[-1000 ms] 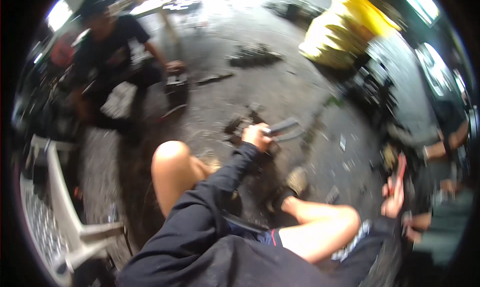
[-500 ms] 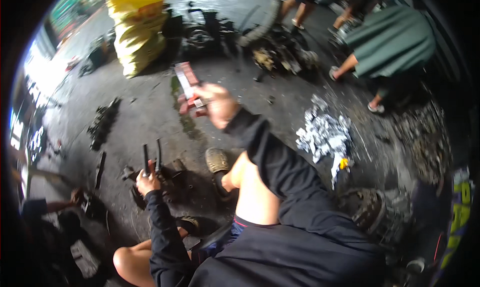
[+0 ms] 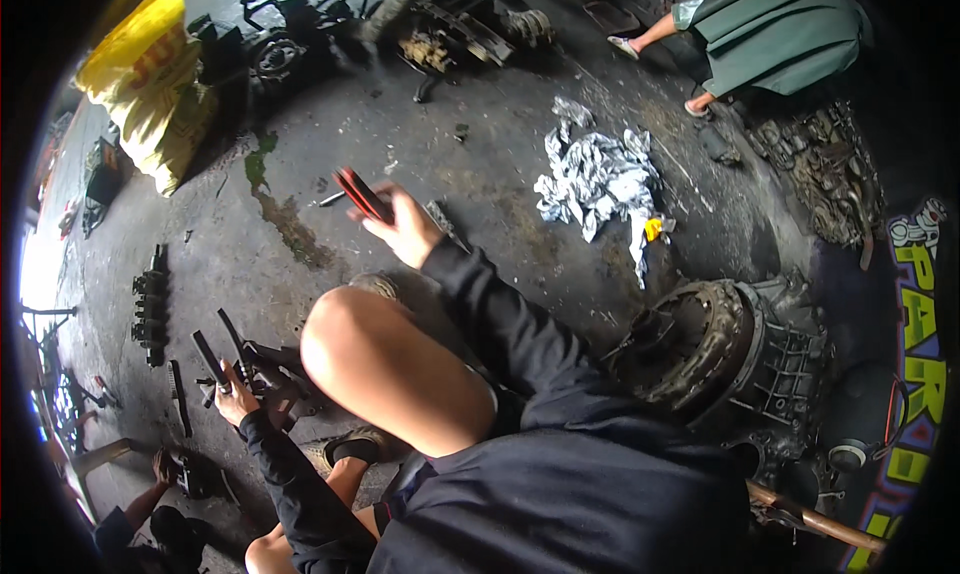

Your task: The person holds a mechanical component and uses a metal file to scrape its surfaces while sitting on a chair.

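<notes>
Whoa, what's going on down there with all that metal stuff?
A person in dark sleeves is low over a dirty floor. Their left hand grips a dark two-handled tool beside some dark metal parts. Their right hand holds up a slim red object; exactly what it is, I can't tell. At lower left, another person's hand is by a dark part.
</notes>
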{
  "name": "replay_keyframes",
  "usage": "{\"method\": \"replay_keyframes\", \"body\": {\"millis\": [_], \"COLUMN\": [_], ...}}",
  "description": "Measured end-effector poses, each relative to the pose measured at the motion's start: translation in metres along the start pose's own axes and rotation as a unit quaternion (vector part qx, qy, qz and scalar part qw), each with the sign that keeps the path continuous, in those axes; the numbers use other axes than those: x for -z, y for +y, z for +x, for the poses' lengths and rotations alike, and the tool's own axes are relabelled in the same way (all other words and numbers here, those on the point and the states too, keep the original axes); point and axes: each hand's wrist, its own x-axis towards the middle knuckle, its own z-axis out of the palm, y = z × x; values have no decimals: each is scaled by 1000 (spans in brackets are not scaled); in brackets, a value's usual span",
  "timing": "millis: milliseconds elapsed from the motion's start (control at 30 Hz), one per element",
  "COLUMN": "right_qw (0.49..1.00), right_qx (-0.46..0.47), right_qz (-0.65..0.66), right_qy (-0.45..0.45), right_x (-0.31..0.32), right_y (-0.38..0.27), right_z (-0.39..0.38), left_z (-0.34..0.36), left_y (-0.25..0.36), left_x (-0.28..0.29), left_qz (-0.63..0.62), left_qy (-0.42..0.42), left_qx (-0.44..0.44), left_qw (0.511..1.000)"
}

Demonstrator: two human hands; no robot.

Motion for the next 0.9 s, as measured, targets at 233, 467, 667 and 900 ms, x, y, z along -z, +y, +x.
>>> {"method": "replay_keyframes", "body": {"millis": [233, 467, 667, 900], "right_qw": [974, 940, 887, 903], "right_qx": [-225, -338, -432, -395], "right_qz": [33, -24, -119, -52], "right_qy": [1, 43, 113, 162], "right_x": [116, 123, 117, 103], "right_y": [68, 107, 104, 181], "right_z": [-201, -295, -299, -346], "left_z": [37, 0, -113, -219], "left_y": [-41, 4, 122, 255], "left_x": [-11, -12, 4, 6], "left_qz": [33, 26, 91, 123], "left_qy": [-60, -130, -306, -455], "left_qx": [-106, -124, -179, -214], "left_qw": [992, 983, 930, 856]}}
